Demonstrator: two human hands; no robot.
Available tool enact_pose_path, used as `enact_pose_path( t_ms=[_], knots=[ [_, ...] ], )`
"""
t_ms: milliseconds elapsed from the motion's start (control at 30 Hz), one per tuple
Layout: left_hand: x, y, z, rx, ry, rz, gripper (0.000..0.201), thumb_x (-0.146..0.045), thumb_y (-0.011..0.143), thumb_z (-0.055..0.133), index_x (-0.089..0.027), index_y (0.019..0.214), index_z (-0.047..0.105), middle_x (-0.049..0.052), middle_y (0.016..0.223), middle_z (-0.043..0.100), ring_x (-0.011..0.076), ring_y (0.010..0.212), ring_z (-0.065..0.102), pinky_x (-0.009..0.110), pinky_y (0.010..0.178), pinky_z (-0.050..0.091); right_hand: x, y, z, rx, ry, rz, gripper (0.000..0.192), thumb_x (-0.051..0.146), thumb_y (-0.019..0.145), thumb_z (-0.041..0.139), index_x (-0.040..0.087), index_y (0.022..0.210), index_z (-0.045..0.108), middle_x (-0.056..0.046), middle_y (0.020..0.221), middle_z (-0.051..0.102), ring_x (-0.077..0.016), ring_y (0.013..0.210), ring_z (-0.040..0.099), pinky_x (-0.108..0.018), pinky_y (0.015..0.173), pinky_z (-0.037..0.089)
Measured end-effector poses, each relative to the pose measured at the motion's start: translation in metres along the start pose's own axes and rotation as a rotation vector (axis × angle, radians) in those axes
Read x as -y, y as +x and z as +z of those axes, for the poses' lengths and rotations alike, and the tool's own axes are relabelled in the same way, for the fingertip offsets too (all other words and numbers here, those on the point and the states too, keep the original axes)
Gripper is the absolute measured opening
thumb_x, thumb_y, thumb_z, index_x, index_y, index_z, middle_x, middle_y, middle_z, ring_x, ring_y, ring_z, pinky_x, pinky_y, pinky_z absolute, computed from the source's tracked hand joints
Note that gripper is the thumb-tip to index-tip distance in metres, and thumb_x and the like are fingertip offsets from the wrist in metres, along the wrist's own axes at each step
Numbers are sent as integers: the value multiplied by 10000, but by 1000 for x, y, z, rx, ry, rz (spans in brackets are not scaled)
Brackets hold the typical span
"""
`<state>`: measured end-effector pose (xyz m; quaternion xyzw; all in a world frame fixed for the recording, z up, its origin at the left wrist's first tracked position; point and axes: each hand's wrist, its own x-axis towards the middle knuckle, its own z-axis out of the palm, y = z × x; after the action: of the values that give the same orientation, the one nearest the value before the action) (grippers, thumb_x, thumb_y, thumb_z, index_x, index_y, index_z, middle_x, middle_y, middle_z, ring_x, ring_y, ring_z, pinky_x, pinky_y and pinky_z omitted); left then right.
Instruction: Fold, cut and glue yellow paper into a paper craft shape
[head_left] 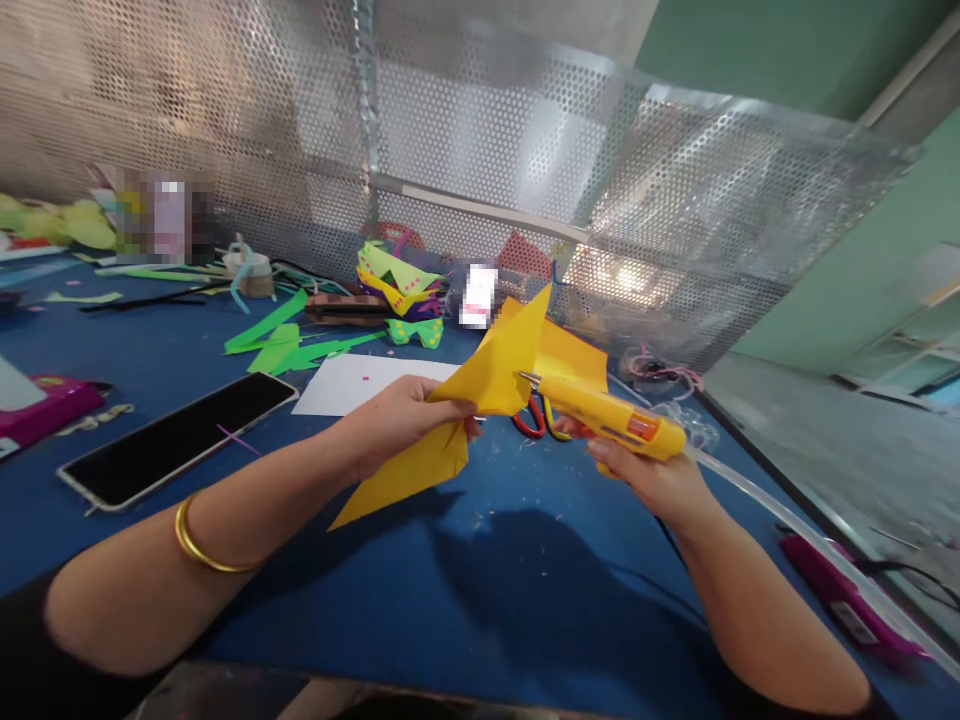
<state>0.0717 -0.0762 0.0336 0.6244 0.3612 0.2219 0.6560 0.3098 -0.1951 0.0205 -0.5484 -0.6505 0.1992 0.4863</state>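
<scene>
Left grip (397, 420) — one yellow paper (510, 365)

Blurred into blocks: a tall object (166, 216) at the back left of the table, and a small white item (478, 296) just behind the folded yellow paper (501, 372). Hidden behind that paper and the glue gun (611, 418): most of the red-handled scissors (531, 420), only the handle loops showing. Covered by the paper's fold: the fingertips of the left hand (397, 420). Cut off by the left edge: a pink case (41, 405). Cut off at the right edge: a magenta tool (847, 600) and its cord. Too smeared to read behind the perforated metal screen (525, 150): bright shapes, possibly lamps.
</scene>
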Motion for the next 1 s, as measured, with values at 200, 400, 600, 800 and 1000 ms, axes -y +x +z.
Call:
enact_pose_path(
  t_ms=[200, 400, 600, 800, 1000],
  knots=[
    [5, 1, 0, -149, 60, 143, 240, -398, 707, 729, -190, 586, 723, 69, 610, 690, 163, 509, 571, 251, 479, 417, 3, 1, 6, 41, -4, -71, 209, 388, 831, 673, 247, 983, 704, -54, 893, 740, -229, 817, 695, -342, 738, 578],
    [8, 1, -2, -174, 23, 151, 165, -345, 676, 752, -191, 630, 716, 42, 607, 686, 161, 492, 585, 256, 479, 426, 6, -2, 9, 17, 13, -46, 200, 383, 833, 676, 250, 978, 712, -55, 889, 756, -226, 820, 711, -331, 739, 581],
    [7, 1, 1, -251, 62, 159, 159, -337, 703, 733, -196, 637, 704, 27, 594, 669, 148, 481, 575, 246, 465, 405, 5, -3, 12, 49, -31, -55, 167, 380, 804, 702, 248, 905, 723, -39, 792, 736, -198, 681, 673, -307, 601, 562],
    [8, 0, 2, -291, 150, 231, 163, -350, 715, 728, -187, 714, 729, 8, 589, 652, 133, 490, 555, 230, 457, 380, 5, -3, 19, 20, -113, -65, 158, 389, 793, 704, 236, 836, 709, -26, 733, 706, -194, 639, 646, -312, 552, 537],
    [15, 3, -1, -247, 185, 282, 222, -385, 737, 700, -164, 727, 717, 11, 605, 651, 139, 520, 565, 234, 466, 394, 2, -3, 21, 25, -131, -36, 214, 432, 800, 696, 219, 789, 678, -30, 739, 676, -188, 670, 633, -300, 568, 520]
  ],
)
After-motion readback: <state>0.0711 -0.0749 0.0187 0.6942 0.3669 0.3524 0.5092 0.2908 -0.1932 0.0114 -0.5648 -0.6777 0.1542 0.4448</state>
